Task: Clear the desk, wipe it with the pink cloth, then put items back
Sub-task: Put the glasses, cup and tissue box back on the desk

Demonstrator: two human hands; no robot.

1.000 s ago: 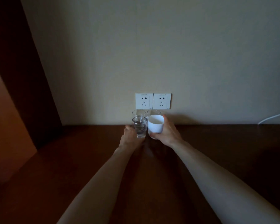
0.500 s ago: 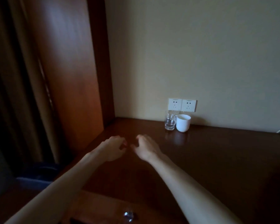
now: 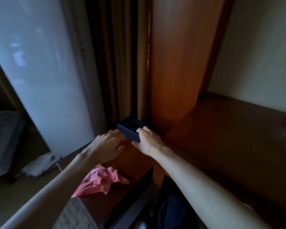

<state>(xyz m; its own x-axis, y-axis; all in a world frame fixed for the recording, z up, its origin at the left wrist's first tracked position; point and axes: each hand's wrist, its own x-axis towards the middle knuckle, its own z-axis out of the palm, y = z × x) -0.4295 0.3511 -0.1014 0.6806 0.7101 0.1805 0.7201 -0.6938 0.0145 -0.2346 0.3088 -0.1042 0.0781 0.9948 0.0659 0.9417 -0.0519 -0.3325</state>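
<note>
The right hand (image 3: 148, 140) rests with curled fingers on a dark blue box (image 3: 130, 129) at the far corner of a low side surface beside the bench (image 3: 229, 138). The left hand (image 3: 108, 144) hovers wide, fingers straight, just beside the box. The pink cloth (image 3: 100, 180) lies crumpled near this surface's front edge.

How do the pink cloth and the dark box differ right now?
The pink cloth is soft, crumpled and bright; the dark box is rigid, rectangular and navy-black. The cloth lies untouched nearer the person, under the left forearm; the box sits farther back, with the right hand on it and the left hand beside it. Both rest on the same brown wooden surface.
</note>
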